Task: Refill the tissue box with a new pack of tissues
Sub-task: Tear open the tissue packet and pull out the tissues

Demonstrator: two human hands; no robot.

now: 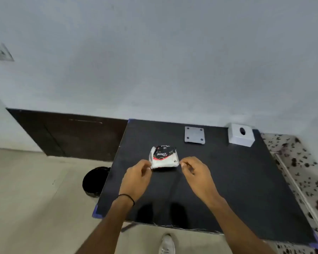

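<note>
Far to the left of the tissue pack (163,157), high on the wall, a switch plate (1,52) is showing at the picture's edge. Lower down, a dark panel (72,132) is running along the wall's foot. Left of the pack and nearer the person, a round black object (95,180) is sitting on the floor, partly hidden by the edge of the table (237,189).

The left grip (136,175) is meeting the pack at its near-left corner, fingers curling, thumb and forefinger pinching the wrapper there. A black band (126,197) is circling that wrist. The pack itself is lying flat on the black table, its dark printed half pointing away from the person and its white half facing the hands. Nearer than the pack, past the table's edge, a light shoe (166,244) is showing on the floor.

The right grip (195,171) is hovering just beside the pack's near-right corner, fingers curling in, thumb and forefinger sitting close together. Whether it is grasping the wrapper, I cannot tell.

Beyond the pack and a little right, a grey square plate (194,136) with four corner holes is lying on the table, apart from it. Farther right of the pack, at the table's far corner, the white tissue box (241,138) is standing with its oval opening facing up.
</note>
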